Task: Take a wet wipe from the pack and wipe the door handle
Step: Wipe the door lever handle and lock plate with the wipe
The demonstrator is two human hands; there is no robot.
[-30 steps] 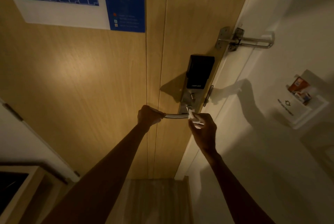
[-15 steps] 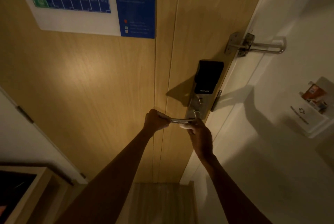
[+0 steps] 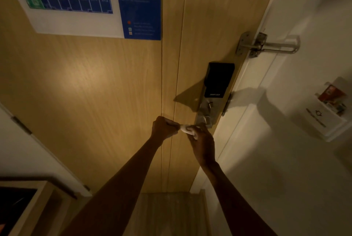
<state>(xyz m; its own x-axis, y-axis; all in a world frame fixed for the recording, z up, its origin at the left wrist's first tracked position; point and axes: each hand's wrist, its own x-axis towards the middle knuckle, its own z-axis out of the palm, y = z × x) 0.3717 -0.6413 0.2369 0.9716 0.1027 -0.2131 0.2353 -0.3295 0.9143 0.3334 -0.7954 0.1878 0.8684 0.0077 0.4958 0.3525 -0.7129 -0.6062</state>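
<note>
Head camera, looking forward and down in dim warm light at a wooden door (image 3: 95, 92). Below its black smart lock (image 3: 219, 80), the metal door handle (image 3: 192, 126) juts leftward, mostly hidden by two bare hands. The left hand (image 3: 163, 127) has its fingers closed around the handle's free end, farthest from the lock. The right hand (image 3: 202, 140), just under the lock plate, has its fingers bunched on a white wet wipe (image 3: 187, 130), pressing it against the bar between the hands. The wipe pack is not visible. Judging from this, the left fist covers part of the bar, so that stretch may go unwiped; pressing down could also swing the lever.
</note>
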